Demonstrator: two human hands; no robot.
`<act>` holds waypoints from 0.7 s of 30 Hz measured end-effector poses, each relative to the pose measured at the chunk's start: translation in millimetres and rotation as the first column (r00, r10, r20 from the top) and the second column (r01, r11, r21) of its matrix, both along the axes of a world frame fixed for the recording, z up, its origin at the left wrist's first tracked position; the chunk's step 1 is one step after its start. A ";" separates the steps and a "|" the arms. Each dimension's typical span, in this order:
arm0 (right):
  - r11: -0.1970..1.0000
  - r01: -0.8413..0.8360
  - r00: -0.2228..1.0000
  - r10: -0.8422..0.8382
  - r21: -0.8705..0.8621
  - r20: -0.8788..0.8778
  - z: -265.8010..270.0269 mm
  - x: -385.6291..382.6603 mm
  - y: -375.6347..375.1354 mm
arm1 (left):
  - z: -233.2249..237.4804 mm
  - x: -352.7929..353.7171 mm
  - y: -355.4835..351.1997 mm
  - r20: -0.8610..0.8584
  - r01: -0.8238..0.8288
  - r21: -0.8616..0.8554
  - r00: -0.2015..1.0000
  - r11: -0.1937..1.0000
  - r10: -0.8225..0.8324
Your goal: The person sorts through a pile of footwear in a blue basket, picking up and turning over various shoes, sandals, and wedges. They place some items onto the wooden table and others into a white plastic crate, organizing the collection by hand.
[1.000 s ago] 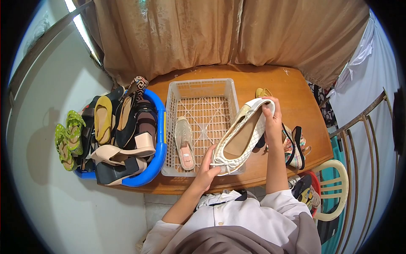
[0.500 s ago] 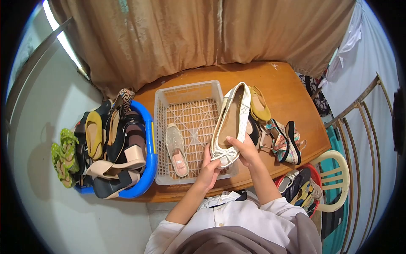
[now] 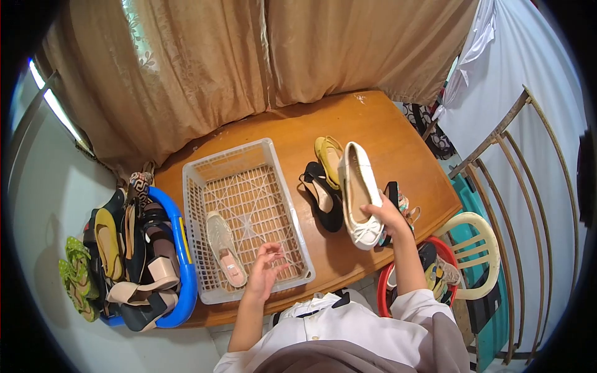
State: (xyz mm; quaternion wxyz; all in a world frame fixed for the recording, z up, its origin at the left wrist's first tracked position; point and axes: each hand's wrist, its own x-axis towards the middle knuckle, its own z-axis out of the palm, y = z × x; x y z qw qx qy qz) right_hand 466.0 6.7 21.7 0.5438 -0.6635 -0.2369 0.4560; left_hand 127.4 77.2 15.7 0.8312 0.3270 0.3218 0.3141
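The right hand grips a white shoe by its front part, the thumb laid over the edge of the opening and the other fingers around the outer side, partly hidden. The right forearm stretches forward out of its white sleeve, leaning slightly to the left. The shoe's heel points towards the far side of the wooden table, and its toe, with a bow, faces the body; whether it touches the tabletop I cannot tell. It lies just beside a black shoe and overlaps a yellow flat in view, while a patterned sandal shows partly behind the hand.

The left hand is raised at the near end of a plastic crate, bare of any hold, with loosely bent fingers spread a little and pointing right. Its forearm rises steeply from the sleeve. Near it, inside the crate, lies a pale shoe
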 end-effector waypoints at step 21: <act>0.937 0.166 0.809 -0.308 -0.308 -0.501 -112.8 211.4 119.8 | 19.0 -16.3 -34.5 -0.155 -0.356 0.037 0.921 0.934 0.357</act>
